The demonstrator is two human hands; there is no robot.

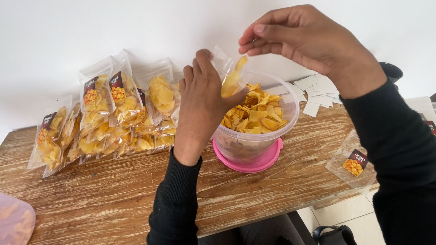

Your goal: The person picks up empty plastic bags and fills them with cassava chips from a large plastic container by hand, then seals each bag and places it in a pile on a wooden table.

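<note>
My left hand grips a small clear plastic pouch partly filled with yellow chips, held over a clear tub. My right hand hovers above the pouch mouth, fingers pinched together; I cannot see a chip between them. One chip sticks out of the pouch top. The clear plastic tub is full of yellow chips and stands on a pink lid on the wooden table.
Several filled, labelled chip pouches lean against the white wall at left. Empty labelled pouches lie at the right edge, white paper slips behind the tub. A pink lid sits at bottom left, a dark bag on the floor.
</note>
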